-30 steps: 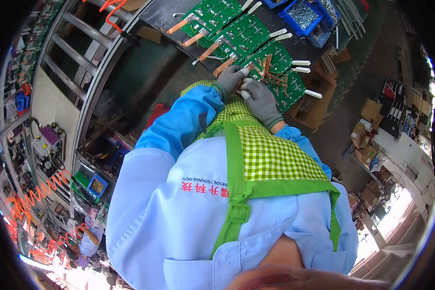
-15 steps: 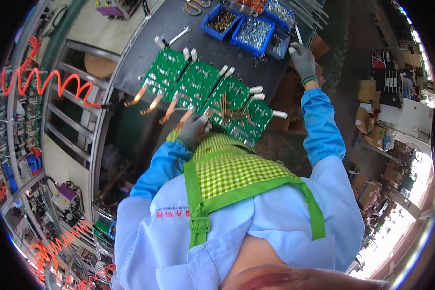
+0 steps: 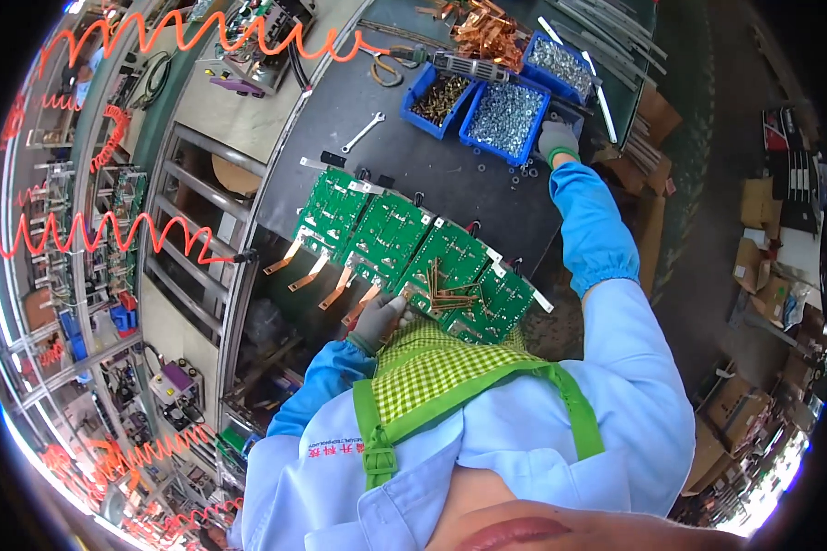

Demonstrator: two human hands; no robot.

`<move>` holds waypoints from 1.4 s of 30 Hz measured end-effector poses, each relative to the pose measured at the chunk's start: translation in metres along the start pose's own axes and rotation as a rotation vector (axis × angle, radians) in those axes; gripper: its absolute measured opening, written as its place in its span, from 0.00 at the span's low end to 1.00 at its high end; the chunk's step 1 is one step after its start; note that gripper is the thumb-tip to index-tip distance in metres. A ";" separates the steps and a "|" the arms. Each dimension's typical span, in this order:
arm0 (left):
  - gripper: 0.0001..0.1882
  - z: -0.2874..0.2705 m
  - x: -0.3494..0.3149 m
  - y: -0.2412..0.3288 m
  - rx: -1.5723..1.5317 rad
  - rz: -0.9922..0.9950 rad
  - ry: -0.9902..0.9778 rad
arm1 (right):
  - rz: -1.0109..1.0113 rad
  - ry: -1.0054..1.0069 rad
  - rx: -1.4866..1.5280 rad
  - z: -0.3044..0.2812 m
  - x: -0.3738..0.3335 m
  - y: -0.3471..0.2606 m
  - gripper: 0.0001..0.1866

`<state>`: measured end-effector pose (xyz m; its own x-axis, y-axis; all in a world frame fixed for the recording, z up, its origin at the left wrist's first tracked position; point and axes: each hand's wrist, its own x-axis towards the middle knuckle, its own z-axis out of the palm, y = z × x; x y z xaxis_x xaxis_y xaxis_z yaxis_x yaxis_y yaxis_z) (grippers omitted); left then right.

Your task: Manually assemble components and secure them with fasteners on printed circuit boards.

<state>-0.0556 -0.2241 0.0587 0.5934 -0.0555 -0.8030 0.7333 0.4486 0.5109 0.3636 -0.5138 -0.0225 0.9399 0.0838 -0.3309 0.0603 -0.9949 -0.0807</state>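
Several green circuit boards lie side by side along the near edge of the dark table, with white metal bars at their far ends and copper strips jutting from their near left edges. My left hand, in a grey glove, is closed beside the nearest copper strip at the boards' edge; whatever its curled fingers hold is hidden. A bunch of long copper-coloured screws rests on the boards just right of it. My right hand, gloved too, reaches into a small blue bin; its fingertips are hidden there.
Blue bins of silvery fasteners and brassy fasteners stand on the far table, with a power screwdriver across them. Copper pieces lie behind. A wrench and scissors lie left; loose washers lie near the bins.
My right hand has gone from beside the small bin's right edge into the bin. My left hand stays by the copper strips. The whole view has shifted, showing more of the far table.
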 end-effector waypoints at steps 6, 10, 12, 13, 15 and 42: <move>0.16 -0.008 -0.003 -0.001 -0.045 0.017 -0.017 | -0.080 -0.008 0.100 -0.003 -0.006 -0.004 0.14; 0.16 -0.014 -0.001 0.000 0.029 -0.051 -0.033 | -0.160 0.008 0.099 -0.020 -0.022 -0.006 0.15; 0.15 0.002 -0.003 0.008 0.020 -0.047 -0.032 | -0.171 0.084 0.149 0.001 -0.017 0.017 0.15; 0.15 0.000 0.002 0.008 0.021 -0.062 -0.050 | -0.095 0.056 0.108 0.009 -0.010 0.019 0.14; 0.15 -0.004 0.001 0.000 -0.028 -0.080 -0.027 | -0.065 0.028 0.064 0.012 -0.010 0.014 0.14; 0.13 0.006 -0.011 0.015 -0.067 -0.101 0.005 | -0.393 -0.092 0.093 -0.050 -0.018 -0.076 0.08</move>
<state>-0.0495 -0.2226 0.0771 0.5157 -0.0994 -0.8510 0.7654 0.4999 0.4054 0.3590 -0.4422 0.0368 0.8173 0.4648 -0.3404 0.3738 -0.8774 -0.3006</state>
